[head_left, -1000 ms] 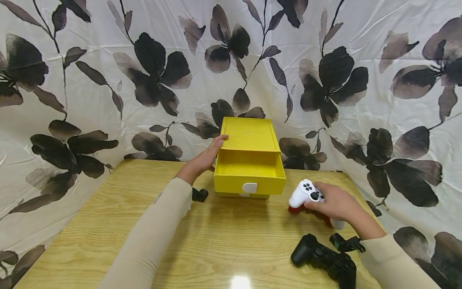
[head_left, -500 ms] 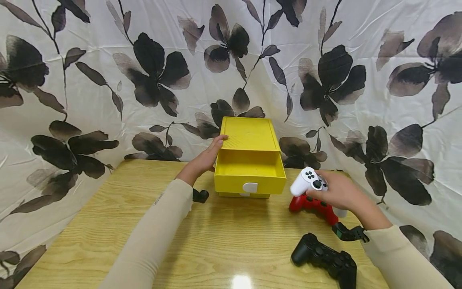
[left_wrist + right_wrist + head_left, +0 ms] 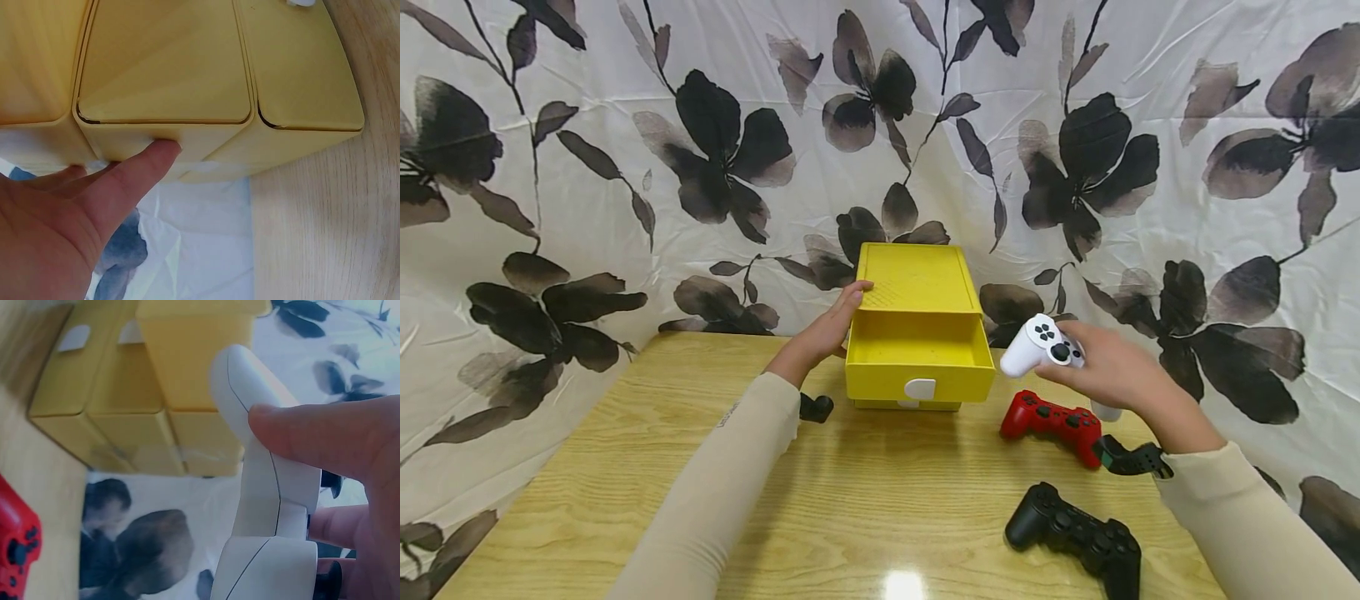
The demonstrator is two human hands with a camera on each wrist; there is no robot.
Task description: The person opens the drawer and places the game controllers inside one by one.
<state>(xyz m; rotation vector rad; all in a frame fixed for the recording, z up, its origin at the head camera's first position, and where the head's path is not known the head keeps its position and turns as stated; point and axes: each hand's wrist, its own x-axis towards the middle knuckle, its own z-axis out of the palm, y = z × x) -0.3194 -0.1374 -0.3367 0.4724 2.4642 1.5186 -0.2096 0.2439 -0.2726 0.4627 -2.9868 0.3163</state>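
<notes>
A white game controller (image 3: pixel 1024 353) is lifted above the bench (image 3: pixel 625 467), held in the right hand (image 3: pixel 1108 367), whose fingers grip its body. The right wrist view shows the thumb pressing the pale shell beside its seam and other fingers bent against the side with the black thumbsticks. The controller is tilted, one handle pointing left and coming near the right front corner of a yellow drawer unit (image 3: pixel 917 271). The unit stands toward the back of the bench, its top drawer (image 3: pixel 880 383) pulled out so that part of the inside shows, with a white tab handle (image 3: pixel 921 388) on the front. Two lower tiers appear beneath it in the wrist views. The left hand (image 3: pixel 822 333) rests against the unit's left side and top edge; its thumb is stretched straight along the side wall, its other fingers are extended and partly hidden, and they touch the unit without curling round it. Below the white controller a red game controller (image 3: pixel 1051 423) lies on the bench, and a black game controller (image 3: pixel 1075 533) lies nearer the person. Floral fabric (image 3: pixel 970 83) hangs behind the bench.
</notes>
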